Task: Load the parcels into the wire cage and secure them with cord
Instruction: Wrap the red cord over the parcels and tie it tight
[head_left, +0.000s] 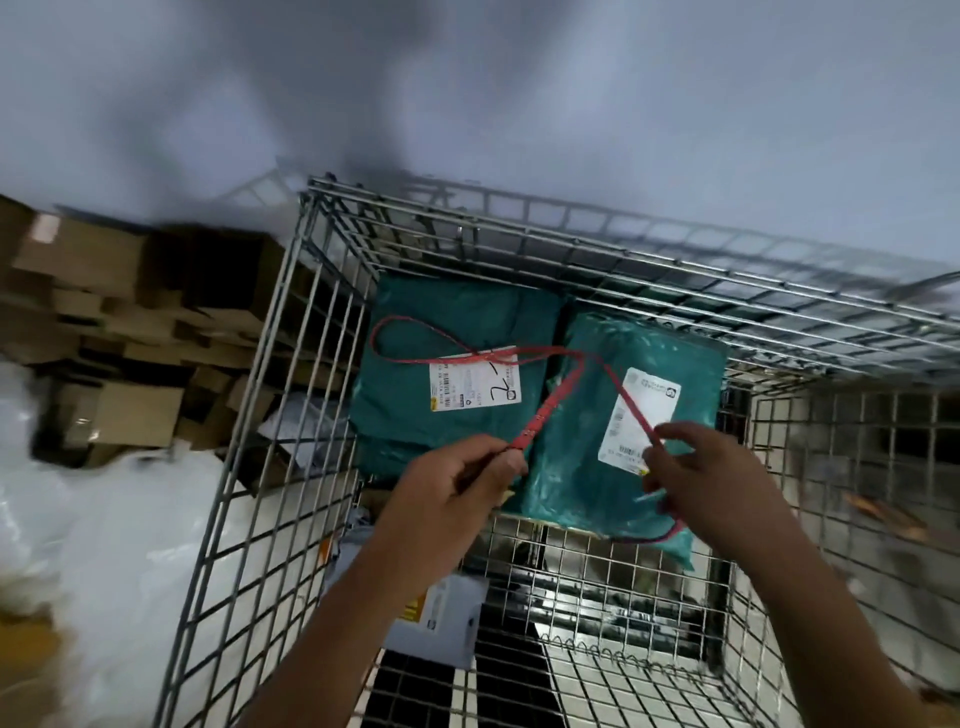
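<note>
Two teal plastic parcels lie side by side inside the wire cage (291, 322), each with a white shipping label: the left parcel (415, 415) and the right parcel (582, 467). A red cord (550, 410) loops over the left parcel, crosses above the gap and runs toward me in two strands. My left hand (457, 483) pinches one strand above the parcels' near edge. My right hand (696, 473) grips the other strand over the right parcel's label, and the cord's tail hangs below that hand.
Stacked brown cardboard boxes (130, 322) sit left of the cage. White plastic bags (104, 530) lie at the near left. A grey parcel (441, 618) with a label rests low in the cage under my left forearm. A pale wall rises behind.
</note>
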